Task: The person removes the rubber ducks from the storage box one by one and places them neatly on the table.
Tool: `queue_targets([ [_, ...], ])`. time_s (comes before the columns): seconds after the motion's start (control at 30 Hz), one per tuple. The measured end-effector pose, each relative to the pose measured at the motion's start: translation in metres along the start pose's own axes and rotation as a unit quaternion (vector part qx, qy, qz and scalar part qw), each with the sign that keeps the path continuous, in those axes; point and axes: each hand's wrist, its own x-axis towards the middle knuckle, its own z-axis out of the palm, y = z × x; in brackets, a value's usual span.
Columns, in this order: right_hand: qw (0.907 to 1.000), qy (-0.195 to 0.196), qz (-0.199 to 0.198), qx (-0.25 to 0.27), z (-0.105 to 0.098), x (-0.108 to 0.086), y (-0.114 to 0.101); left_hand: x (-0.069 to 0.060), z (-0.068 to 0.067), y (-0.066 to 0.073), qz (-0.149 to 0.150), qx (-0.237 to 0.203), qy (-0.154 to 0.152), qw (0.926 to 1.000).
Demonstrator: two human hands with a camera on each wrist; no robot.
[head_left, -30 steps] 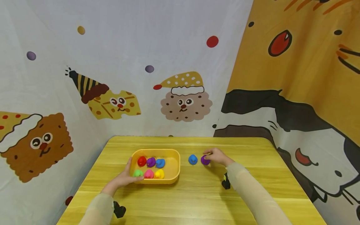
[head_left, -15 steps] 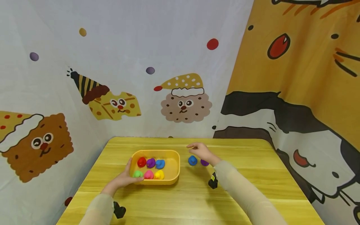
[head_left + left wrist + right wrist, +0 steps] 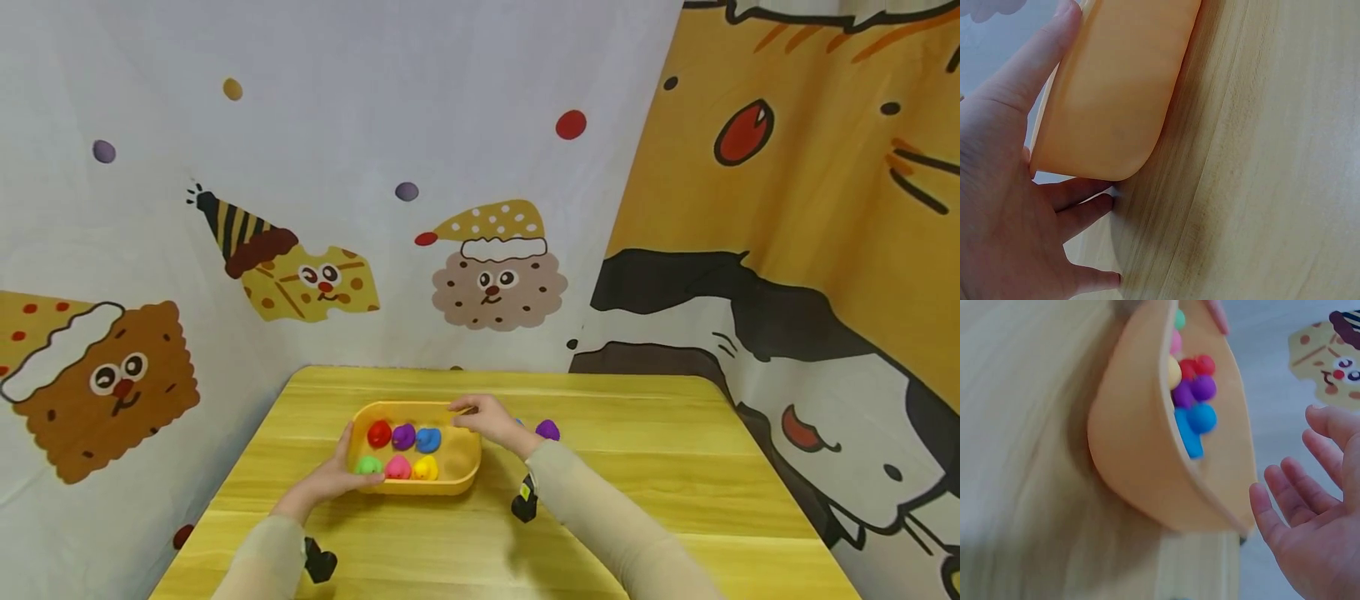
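The left grip [image 3: 328,481], fingers spread, rests against the tray [image 3: 461,465]. The right grip [image 3: 486,419], relaxed and holding nothing, hovers at its opposite end, six ducks [image 3: 427,440] to its left, a purple duck [image 3: 548,430] rightward.

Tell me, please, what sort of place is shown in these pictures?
Probably a children's play corner, or a space staged to look like one: a cartoon-printed backdrop stands behind a wood-grain table, where colourful duck-like toys sit in a yellow tray.

tray [image 3: 420,487]: orange-yellow | ducks [image 3: 403,437]: red, purple, blue, green, pink, yellow | tabletop [image 3: 420,546]: yellow wood-grain
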Motion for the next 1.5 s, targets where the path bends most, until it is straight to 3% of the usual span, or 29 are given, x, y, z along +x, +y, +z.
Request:
queue_targets([
  [0.33,0.9972,0.015,0.059,0.042,0.037,0.006,0.003,0.0,0.003,0.001,0.004,0.004,0.0,1.0],
  [0.53,0.997,0.01,0.068,0.035,0.048,0.007,0.003,0.002,0.004,0.003,-0.003,0.001,0.009,1.0],
  [1.0,0.9922,-0.073,0.058,-0.084,0.055,0.005,0.002,0.002,0.003,0.005,-0.001,0.01,0.015,0.9998],
  [1.5,0.9823,-0.084,0.049,-0.16,0.062,0.009,-0.003,0.004,0.001,-0.002,0.01,-0.004,0.018,0.9998],
])
